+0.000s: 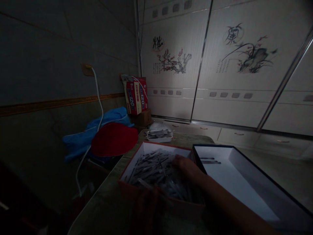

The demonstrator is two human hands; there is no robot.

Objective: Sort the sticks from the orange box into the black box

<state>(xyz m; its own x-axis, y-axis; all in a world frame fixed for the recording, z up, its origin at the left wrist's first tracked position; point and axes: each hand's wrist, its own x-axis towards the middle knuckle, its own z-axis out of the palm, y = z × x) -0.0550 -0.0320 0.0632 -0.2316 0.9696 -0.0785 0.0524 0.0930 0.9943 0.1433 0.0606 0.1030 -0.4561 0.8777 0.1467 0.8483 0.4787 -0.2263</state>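
Observation:
An open box (124,171) with a reddish rim holds a heap of slim pen-like sticks (156,166), some dark and some pale or clear. My right hand (187,167) reaches over its right side, fingers curled down into the heap; what they grip is hidden. By the near edge, in deep shadow, my left hand (148,200) is closed around a slim pale stick (144,183). Right of the box lies a dark-edged box lid (234,176), white inside, with a few dark slim sticks (210,160) in it.
A small white tray (160,139) of similar sticks stands at the back of the table (105,199). To the left are a red round cushion-like thing (114,139), blue cloth (110,117) and a white cable (99,94). Red printed cartons (135,96) stand near the cabinet doors (176,65).

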